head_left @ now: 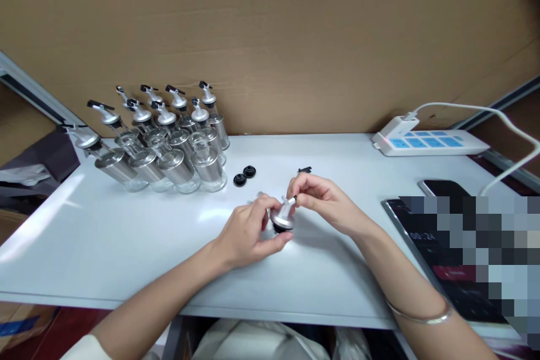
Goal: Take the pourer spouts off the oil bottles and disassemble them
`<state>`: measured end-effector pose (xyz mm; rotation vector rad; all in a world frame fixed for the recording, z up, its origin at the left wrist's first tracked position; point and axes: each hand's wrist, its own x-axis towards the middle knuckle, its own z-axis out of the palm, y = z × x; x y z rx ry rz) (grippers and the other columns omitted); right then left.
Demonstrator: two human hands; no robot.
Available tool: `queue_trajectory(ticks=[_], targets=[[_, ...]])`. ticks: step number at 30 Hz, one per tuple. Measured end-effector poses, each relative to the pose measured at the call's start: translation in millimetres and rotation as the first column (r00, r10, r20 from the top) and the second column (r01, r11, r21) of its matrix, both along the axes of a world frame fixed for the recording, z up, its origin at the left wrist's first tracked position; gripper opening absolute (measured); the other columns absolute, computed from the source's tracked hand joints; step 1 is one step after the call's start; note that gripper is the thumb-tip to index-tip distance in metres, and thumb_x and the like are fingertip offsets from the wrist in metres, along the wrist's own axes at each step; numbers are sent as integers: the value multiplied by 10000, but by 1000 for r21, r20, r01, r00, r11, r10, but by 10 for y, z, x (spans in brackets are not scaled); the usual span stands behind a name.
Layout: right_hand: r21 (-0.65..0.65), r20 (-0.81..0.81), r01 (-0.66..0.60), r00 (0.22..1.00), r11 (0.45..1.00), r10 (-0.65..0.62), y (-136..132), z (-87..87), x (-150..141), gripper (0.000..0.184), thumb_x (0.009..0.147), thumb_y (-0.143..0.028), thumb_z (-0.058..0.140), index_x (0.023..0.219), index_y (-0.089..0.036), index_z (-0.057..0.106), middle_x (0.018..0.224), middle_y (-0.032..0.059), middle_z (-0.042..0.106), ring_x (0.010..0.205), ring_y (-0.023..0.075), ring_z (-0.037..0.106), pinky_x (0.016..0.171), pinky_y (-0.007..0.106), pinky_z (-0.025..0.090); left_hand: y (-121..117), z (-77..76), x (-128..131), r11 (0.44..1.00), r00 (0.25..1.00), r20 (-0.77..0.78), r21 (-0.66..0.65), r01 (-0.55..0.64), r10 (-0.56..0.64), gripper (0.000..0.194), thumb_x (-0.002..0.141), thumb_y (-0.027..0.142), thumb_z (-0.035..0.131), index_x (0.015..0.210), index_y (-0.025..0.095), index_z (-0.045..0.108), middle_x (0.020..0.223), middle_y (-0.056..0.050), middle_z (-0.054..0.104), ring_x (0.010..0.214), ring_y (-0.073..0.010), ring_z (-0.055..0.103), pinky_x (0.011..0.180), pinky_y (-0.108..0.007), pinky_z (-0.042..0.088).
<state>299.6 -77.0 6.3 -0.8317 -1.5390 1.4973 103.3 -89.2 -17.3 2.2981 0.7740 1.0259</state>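
Note:
My left hand [248, 230] is closed around a silver pourer spout [283, 216] with a black base, tilted up to the right above the table. My right hand [320, 199] pinches a small black part [295, 199] at the spout's tip. Most of that part is hidden by the fingers. A black lever piece [304, 170] lies on the table just beyond my right hand. Two round black stoppers [244, 175] lie farther left. Behind my left hand, a silvery thing shows only in part, and I cannot make out what it is.
Several glass bottles with steel sleeves [171, 166] stand grouped at the back left, most topped with pourer spouts. At the right are a white power strip [434, 143] with a cable, a phone [447, 188] and a tablet [422, 247]. A cardboard wall [295, 50] closes off the back.

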Motion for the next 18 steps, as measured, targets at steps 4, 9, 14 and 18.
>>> queue_trajectory(ticks=[4,9,14,18], targets=[[65,175,17,984,998,-28,0,-15,11,283,897,-442,500,760,-194,512,715,-12,556,697,124,529,700,258,403,62,22,-26,987,993,-73,145,-76,87,199,842,307,515,983,186,443,821,-16,558,572,-99,497,541,-215,449],[139,343,8,938,990,-56,-22,14,-27,312,945,-434,384,759,-199,471,733,-5,533,729,138,511,730,267,377,100,44,-57,971,987,-128,229,-71,103,208,875,336,484,984,159,474,775,-15,573,581,-107,529,539,-217,444],[188,431,4,898,982,-86,-21,33,-47,404,950,-480,316,672,-201,410,649,-20,473,628,124,446,650,254,351,105,42,-50,967,986,-145,249,-46,84,300,928,447,409,940,162,502,750,-15,601,584,-105,561,544,-213,453],[226,460,52,874,973,-154,-22,29,-40,459,921,-549,322,611,-211,334,575,-46,357,543,105,335,544,242,288,111,23,-32,956,986,-134,289,-55,97,334,908,495,435,920,169,505,733,-6,608,566,-99,567,530,-207,455]])
